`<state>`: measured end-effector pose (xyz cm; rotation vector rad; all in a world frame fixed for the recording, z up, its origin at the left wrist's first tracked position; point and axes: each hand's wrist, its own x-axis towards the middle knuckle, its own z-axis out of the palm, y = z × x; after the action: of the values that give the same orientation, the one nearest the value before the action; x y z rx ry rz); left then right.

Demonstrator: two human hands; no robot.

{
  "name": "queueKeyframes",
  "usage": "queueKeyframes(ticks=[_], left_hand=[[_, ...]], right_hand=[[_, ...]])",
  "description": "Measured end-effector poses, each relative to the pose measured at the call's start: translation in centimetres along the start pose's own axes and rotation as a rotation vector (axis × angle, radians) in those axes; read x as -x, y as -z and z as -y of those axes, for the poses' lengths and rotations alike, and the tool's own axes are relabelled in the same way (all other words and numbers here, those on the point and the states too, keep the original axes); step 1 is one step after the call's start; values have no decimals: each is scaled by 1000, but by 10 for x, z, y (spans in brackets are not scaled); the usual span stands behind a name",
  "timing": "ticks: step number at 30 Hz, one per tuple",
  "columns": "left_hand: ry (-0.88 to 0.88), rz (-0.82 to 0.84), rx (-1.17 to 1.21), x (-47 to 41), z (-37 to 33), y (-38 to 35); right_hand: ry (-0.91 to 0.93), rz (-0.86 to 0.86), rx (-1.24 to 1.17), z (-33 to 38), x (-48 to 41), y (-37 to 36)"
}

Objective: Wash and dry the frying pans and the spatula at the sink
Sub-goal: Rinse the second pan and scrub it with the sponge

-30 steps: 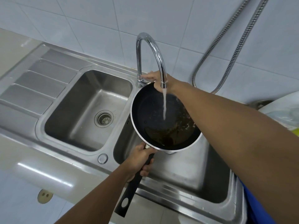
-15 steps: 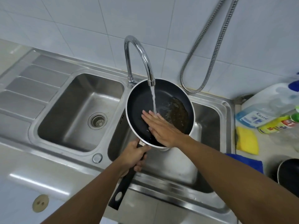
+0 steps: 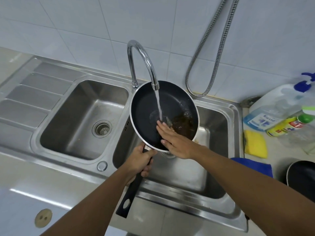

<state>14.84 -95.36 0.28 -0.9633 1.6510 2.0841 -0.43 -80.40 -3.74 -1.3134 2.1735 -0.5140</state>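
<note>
Barely started tbh: left hand (image 3: 142,161) is wrapped around the handle of the frying pan (image 3: 150,106) under the running tap (image 3: 142,60). Right hand (image 3: 175,142) rubs inside it, fingers flat and together, brown gunk showing. Second pan (image 3: 301,178) waits on the counter; can't see the spatula.

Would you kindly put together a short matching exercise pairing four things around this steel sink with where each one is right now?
Things:
1. black frying pan with pale rim
2. yellow sponge
3. blue cloth
4. left hand

Places:
A. on the counter to the right of the sink, below the bottles
B. around the pan's black handle
C. under the running tap, over the right basin
D. on the sink's right edge, partly hidden by the right forearm

Pairs: 1-C, 2-A, 3-D, 4-B
</note>
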Motion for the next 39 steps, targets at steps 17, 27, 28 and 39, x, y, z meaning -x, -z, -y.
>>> queueKeyframes(ticks=[17,27,28,39], left_hand=[[-57,-13,-126,14,10,-8],[-77,-88,-174,1,0,11],[-78,-86,-159,1,-1,12],[-55,-38,-180,5,6,2]], right_hand=[[-254,-185,-105,13,-65,38],[130,-23,104,7,-14,-7],[59,-17,92,-4,-4,-8],[-578,-117,-259,-8,-28,9]])
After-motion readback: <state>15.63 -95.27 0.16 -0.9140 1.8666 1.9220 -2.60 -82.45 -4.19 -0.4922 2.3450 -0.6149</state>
